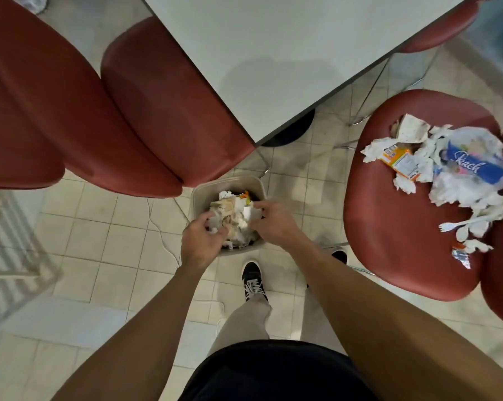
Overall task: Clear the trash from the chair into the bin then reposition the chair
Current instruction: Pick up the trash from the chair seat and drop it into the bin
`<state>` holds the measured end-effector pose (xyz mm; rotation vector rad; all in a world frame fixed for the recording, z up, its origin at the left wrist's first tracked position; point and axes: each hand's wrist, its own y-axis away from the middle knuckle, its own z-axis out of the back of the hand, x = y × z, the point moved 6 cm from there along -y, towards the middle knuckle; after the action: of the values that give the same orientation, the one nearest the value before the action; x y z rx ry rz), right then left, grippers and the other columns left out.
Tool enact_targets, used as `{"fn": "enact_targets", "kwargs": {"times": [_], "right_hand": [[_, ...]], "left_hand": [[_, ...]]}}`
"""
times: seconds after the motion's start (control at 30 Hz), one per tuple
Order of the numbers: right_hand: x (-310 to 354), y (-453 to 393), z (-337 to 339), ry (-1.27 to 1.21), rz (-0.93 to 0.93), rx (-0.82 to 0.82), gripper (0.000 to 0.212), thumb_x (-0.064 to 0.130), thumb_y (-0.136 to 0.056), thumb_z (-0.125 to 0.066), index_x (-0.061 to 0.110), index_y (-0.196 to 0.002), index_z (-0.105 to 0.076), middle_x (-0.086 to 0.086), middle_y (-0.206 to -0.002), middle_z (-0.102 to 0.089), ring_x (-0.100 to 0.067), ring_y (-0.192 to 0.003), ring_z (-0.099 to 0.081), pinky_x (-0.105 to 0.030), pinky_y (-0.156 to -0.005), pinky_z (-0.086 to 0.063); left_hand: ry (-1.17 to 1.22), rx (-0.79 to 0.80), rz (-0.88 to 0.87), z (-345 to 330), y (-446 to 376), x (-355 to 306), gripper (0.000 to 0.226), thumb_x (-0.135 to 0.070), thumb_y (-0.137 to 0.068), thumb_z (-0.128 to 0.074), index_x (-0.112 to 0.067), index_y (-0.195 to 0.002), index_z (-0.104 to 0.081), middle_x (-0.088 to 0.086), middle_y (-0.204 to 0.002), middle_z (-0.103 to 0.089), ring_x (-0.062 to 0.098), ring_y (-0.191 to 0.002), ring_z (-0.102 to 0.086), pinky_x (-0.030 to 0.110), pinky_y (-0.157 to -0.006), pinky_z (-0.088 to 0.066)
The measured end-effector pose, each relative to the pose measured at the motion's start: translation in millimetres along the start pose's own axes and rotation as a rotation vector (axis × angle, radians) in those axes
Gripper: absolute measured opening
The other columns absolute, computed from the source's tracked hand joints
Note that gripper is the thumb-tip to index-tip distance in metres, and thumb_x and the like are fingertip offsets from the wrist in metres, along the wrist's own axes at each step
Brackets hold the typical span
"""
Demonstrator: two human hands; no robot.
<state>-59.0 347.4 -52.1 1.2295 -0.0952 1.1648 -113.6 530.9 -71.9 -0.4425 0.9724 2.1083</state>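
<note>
Tiled floor (108,241) | over beige bin (199,195), centre frame: our left hand (199,241) clutches white paper, right hand (273,224) pinches another | red chair (395,227) right, littered.

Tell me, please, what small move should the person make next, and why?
Probably let go of the paper scraps so they fall into the bin: the left hand and right hand are both right above it, fingers closed on scraps. Wrappers, a fork and more litter wait on the chair.
</note>
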Motion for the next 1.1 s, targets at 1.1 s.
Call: {"fn": "enact_targets", "kwargs": {"times": [1.1], "right_hand": [[-283,-62,318,-0.28,-0.332,-0.324,0.047,0.018,-0.084,-0.066,0.013,-0.13,-0.056,-0.001,-0.126,-0.06,-0.014,-0.097,-0.061,-0.023,-0.086,-0.046]], "left_hand": [[-0.385,0.358,-0.455,-341,-21,-292,0.051,-0.046,-0.077,-0.072,-0.033,-0.124,-0.056,-0.002,-0.122,-0.056,0.02,-0.106,-0.058,0.041,-0.092,-0.049]]}}
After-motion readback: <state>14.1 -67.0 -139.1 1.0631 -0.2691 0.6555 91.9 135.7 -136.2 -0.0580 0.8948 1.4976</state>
